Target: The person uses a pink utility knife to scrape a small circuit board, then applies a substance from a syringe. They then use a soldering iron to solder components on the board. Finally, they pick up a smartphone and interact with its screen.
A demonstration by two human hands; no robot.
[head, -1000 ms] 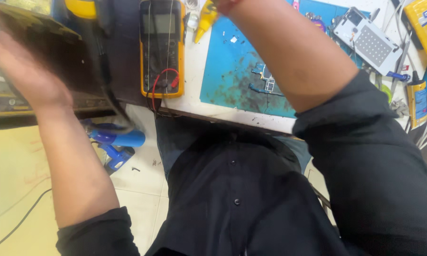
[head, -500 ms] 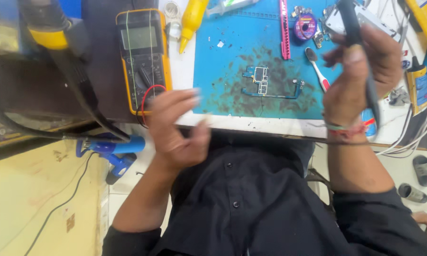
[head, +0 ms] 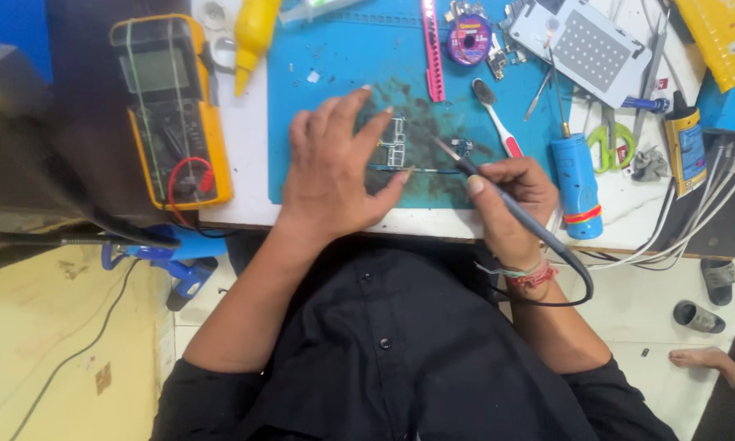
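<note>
A white worktop (head: 253,155) runs across the upper half of the frame, mostly covered by a stained blue mat (head: 335,61). Below it, at lower right, lies a pale tiled floor (head: 653,310) with a dark sandal (head: 698,316) on it. At lower left the floor (head: 49,327) looks yellowish, crossed by a thin dark cable (head: 73,355). The light is even and bright.
</note>
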